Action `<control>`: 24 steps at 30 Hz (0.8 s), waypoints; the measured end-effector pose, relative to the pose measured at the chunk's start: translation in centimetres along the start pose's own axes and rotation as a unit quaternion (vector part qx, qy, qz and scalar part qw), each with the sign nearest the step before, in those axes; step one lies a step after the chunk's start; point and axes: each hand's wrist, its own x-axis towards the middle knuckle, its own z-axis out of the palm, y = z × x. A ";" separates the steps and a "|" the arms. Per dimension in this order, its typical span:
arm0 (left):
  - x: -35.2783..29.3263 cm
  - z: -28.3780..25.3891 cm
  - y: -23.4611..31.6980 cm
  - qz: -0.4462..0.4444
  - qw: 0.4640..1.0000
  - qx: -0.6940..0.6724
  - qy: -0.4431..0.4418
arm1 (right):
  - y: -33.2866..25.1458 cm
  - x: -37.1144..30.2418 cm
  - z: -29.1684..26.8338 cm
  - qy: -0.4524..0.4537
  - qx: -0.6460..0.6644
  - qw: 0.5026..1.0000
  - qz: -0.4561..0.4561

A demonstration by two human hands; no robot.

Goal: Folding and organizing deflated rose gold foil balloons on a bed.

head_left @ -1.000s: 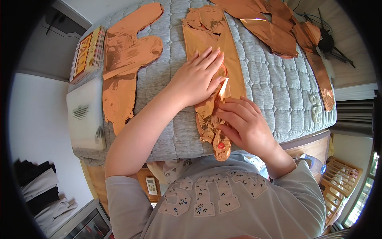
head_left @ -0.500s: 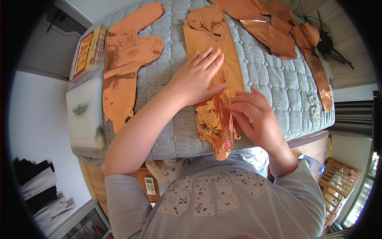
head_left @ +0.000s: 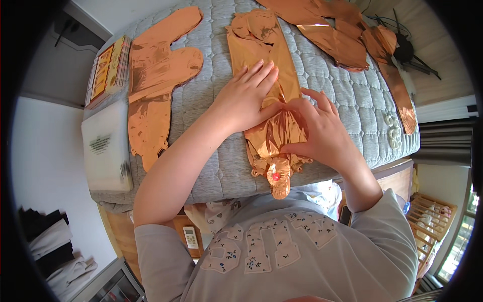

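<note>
A deflated copper-coloured foil balloon (head_left: 289, 65) lies lengthwise on the mattress in front of me, its narrow tail with a small red spot (head_left: 275, 176) pointing toward me. My left hand (head_left: 244, 98) rests flat across its middle, fingers stretched out and thumb reaching right. Beside it, my right hand (head_left: 324, 126) touches the creased lower part of the foil. Its thumb and forefinger are spread apart, the forefinger close to my left thumb. Nothing is seen gripped in either hand, though the right palm's underside is hidden.
Another flat foil balloon (head_left: 163, 70) lies to the left, and more foil (head_left: 329, 43) at the far right. Along the mattress's left edge are a stack of printed packs (head_left: 105, 70) and a clear plastic packet (head_left: 106, 148). Small pale rings (head_left: 393, 133) sit near the right edge.
My right hand has moved up and left onto the foil, and its fingers have spread. The loose clear-and-red strip near the tail now lies flatter. My left hand stays pressed in place.
</note>
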 end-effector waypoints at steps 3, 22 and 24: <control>0.0 -0.2 0.2 -0.005 1.000 -0.007 -0.008 | 0.6 0.6 0.1 -0.016 -0.003 1.000 -0.007; 0.2 0.3 -0.2 0.009 1.000 0.022 -0.020 | 0.3 0.1 -0.5 -0.123 -0.074 0.988 -0.052; 0.2 0.2 -0.1 0.003 1.000 0.007 -0.021 | 0.7 0.2 -0.9 -0.132 -0.070 0.988 -0.049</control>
